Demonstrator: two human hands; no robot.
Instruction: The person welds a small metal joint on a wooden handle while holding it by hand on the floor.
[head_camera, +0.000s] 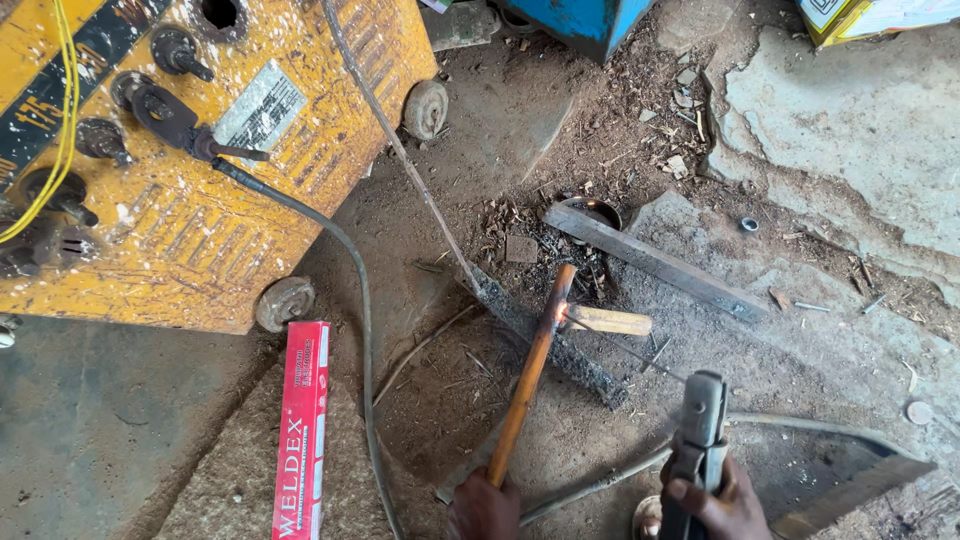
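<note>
Welding at frame centre, the left hand (485, 508) clenches a stiff, heavy-looking rusty rod's (528, 378) cool lower end; the right hand (715, 500) clenches the electrode holder (702, 440), electrode glowing against the rod.

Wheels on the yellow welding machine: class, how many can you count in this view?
2. One wheel sits at the machine's right edge near the top; the other wheel is at its lower corner, above the red box. More may be hidden beneath the machine.
</note>
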